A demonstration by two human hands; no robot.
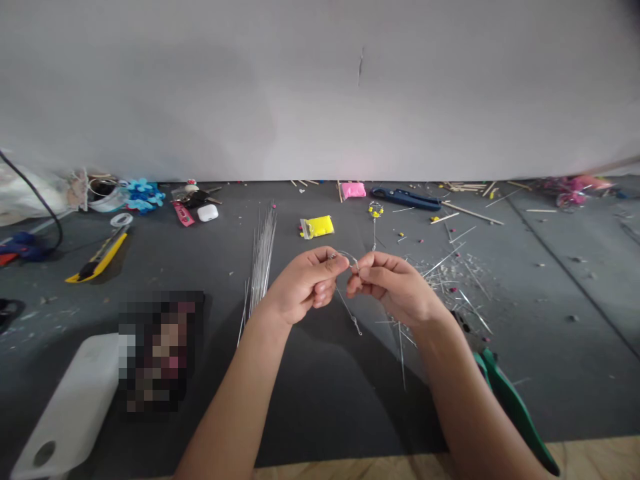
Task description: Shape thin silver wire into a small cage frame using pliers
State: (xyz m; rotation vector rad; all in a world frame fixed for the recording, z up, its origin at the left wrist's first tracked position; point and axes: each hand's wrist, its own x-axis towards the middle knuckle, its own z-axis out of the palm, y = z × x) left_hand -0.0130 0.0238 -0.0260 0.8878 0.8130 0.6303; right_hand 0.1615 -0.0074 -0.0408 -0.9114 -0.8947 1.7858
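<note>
Pinching a thin wire loop [347, 254] between both hands, above the middle of the tabletop [320, 427], well in from its near edge. Left hand [313, 280]: thumb and index closed on the loop's left end, other fingers curled. Right hand [387, 280]: thumb and fingertips closed on the right end. For clean shaping, probably best if the left anchors while the right makes small bends close to the pinch; springy wire may slip or kink if forced. Green-handled pliers [515, 400], toward the near edge on the right, might tighten better than fingers. Fingertips cover the wire ends, so any twist there is unreadable. Wire tail [346, 308] below the hands: can't tell if joined to the loop. Right forearm partly hides the pliers; item [165, 353] at left pixelated; tabletop's side edges cut off.
</note>
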